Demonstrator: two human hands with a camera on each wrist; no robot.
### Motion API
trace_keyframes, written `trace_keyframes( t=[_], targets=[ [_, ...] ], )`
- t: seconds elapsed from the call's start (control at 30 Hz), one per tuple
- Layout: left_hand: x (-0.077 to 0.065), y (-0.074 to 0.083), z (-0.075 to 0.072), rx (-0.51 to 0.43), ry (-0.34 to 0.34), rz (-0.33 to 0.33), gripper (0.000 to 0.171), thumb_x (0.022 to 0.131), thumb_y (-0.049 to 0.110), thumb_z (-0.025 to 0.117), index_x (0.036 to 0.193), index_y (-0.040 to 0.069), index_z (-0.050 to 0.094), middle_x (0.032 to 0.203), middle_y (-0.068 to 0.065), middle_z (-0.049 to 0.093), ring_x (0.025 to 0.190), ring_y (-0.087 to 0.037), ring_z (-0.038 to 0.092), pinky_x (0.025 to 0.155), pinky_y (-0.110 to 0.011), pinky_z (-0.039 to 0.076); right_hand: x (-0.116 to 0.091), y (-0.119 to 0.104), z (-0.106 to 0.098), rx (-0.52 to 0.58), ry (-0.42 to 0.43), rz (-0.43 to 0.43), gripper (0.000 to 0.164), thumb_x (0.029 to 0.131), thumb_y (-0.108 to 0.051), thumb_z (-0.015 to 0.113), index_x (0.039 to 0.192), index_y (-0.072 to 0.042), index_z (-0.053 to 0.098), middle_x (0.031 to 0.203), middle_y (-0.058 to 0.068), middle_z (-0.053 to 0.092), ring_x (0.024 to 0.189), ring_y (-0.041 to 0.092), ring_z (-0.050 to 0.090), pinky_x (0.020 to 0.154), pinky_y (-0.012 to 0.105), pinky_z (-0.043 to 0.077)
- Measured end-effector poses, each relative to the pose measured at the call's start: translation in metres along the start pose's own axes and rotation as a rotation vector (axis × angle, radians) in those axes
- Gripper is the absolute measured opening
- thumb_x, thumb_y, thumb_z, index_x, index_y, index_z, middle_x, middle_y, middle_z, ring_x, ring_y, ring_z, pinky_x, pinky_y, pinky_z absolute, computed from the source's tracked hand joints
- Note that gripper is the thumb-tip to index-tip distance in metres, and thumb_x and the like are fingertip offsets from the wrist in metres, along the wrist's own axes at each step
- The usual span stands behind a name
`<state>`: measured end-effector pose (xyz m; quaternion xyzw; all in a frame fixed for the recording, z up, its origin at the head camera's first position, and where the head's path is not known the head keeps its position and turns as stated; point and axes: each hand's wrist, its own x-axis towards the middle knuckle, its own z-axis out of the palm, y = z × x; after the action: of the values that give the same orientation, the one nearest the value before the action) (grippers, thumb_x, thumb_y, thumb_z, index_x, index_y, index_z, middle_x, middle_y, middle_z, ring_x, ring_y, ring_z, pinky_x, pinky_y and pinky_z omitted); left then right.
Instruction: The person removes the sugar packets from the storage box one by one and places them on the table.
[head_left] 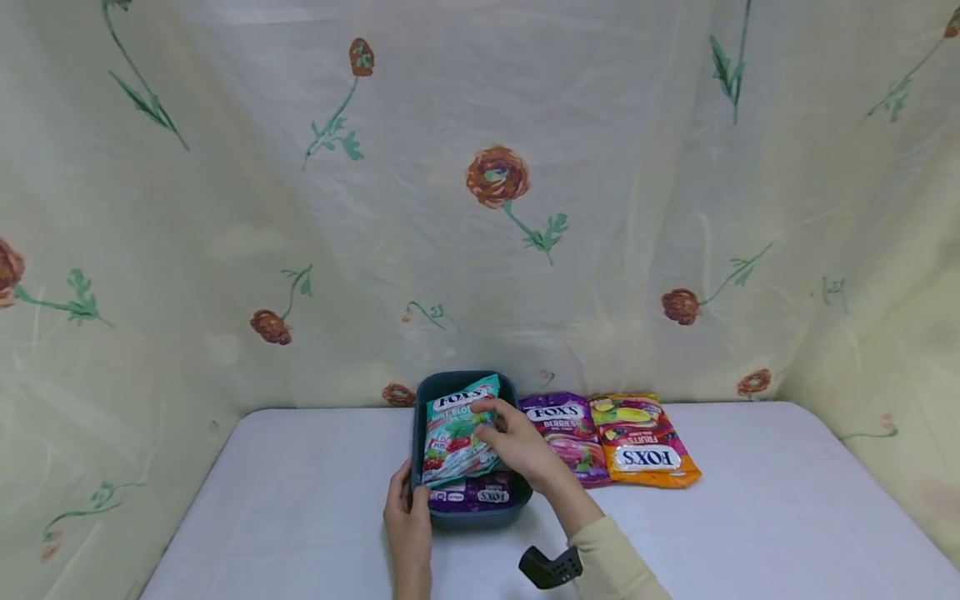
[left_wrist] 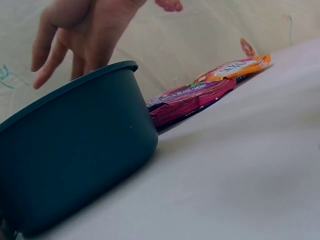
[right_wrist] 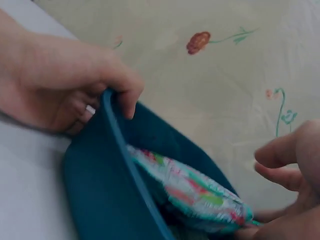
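Note:
A dark teal plastic tub (head_left: 480, 521) stands on the table with a green-and-white FOX'S mint candy bag (head_left: 452, 429) slanting inside it. Under that bag, a purple FOX'S bag (head_left: 467, 495) shows at the tub's near end. My left hand (head_left: 408, 517) grips the tub's left wall; in the right wrist view its thumb hooks over the rim (right_wrist: 117, 130) with the fingers outside. Over the mint bag is my right hand (head_left: 519, 443), its thumb and forefinger apart. Its lower fingers (right_wrist: 265, 231) touch the bag's end in the right wrist view.
Right of the tub lie a purple FOX'S berries bag (head_left: 570, 437) and an orange-and-red FOX'S fruits bag (head_left: 647, 442), side by side. A floral curtain (head_left: 592, 208) hangs behind the white table (head_left: 300, 500). Near my right sleeve shows a black device (head_left: 551, 568).

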<state>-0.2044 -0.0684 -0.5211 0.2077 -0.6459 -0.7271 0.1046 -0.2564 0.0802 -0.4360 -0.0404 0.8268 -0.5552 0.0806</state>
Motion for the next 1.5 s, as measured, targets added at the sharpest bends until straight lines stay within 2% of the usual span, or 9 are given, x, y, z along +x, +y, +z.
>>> trace_keyframes(
  t=[0.13,0.23,0.4,0.63,0.93,1.2,1.5],
  targets=[
    [0.002,0.001,-0.001,0.004,-0.004,0.003,0.05,0.088,0.009,0.046,0.137,0.011,0.046,0.144,-0.019,0.044,0.134,-0.034,0.041,0.109,-0.048,0.037,0.003,0.002,0.0,-0.009,0.038,0.022,0.03,0.095,-0.018,0.051,0.124,-0.015,0.056,0.131,0.017,0.051,0.117,0.033,0.048,0.094,0.051,0.044],
    [0.002,0.001,-0.001,0.003,-0.008,0.0,0.05,0.088,0.009,0.046,0.138,0.011,0.046,0.144,-0.019,0.043,0.134,-0.034,0.041,0.109,-0.049,0.037,0.006,0.006,0.002,-0.02,0.041,0.026,0.029,0.094,-0.018,0.051,0.123,-0.015,0.057,0.122,0.014,0.055,0.105,0.026,0.052,0.087,0.041,0.046],
    [0.001,0.001,-0.001,-0.004,-0.011,-0.007,0.049,0.088,0.008,0.045,0.137,0.011,0.046,0.143,-0.019,0.044,0.134,-0.033,0.041,0.109,-0.049,0.037,0.008,0.012,0.005,0.008,0.015,0.013,0.03,0.094,-0.017,0.051,0.124,-0.017,0.055,0.131,0.014,0.053,0.109,0.027,0.054,0.089,0.041,0.048],
    [0.001,0.001,0.0,-0.002,-0.016,-0.017,0.049,0.089,0.01,0.045,0.137,0.011,0.046,0.144,-0.019,0.044,0.134,-0.033,0.041,0.109,-0.05,0.037,0.01,0.02,0.008,-0.008,-0.032,0.004,0.038,0.094,-0.019,0.052,0.132,-0.02,0.048,0.137,0.016,0.046,0.104,0.025,0.055,0.082,0.035,0.049],
    [0.001,0.0,0.0,-0.005,-0.008,-0.015,0.048,0.089,0.01,0.045,0.137,0.012,0.046,0.143,-0.019,0.045,0.133,-0.032,0.042,0.108,-0.05,0.037,0.016,0.023,0.012,-0.051,-0.017,-0.052,0.047,0.093,-0.016,0.053,0.139,-0.016,0.042,0.144,0.019,0.039,0.115,0.032,0.049,0.095,0.047,0.044],
    [0.001,0.001,0.001,0.001,-0.001,-0.02,0.049,0.089,0.01,0.045,0.137,0.013,0.046,0.144,-0.018,0.044,0.132,-0.031,0.042,0.108,-0.051,0.037,0.018,0.025,0.013,0.025,0.016,-0.044,0.048,0.089,-0.012,0.056,0.136,-0.02,0.046,0.135,0.02,0.047,0.1,0.026,0.056,0.078,0.031,0.048],
    [0.002,0.001,0.002,0.015,0.004,-0.025,0.048,0.089,0.01,0.046,0.137,0.012,0.046,0.145,-0.017,0.043,0.133,-0.032,0.041,0.108,-0.051,0.037,0.014,0.024,0.014,0.123,0.038,-0.072,0.048,0.087,-0.009,0.058,0.133,-0.019,0.05,0.13,0.02,0.05,0.092,0.021,0.059,0.073,0.028,0.051]
  ],
)
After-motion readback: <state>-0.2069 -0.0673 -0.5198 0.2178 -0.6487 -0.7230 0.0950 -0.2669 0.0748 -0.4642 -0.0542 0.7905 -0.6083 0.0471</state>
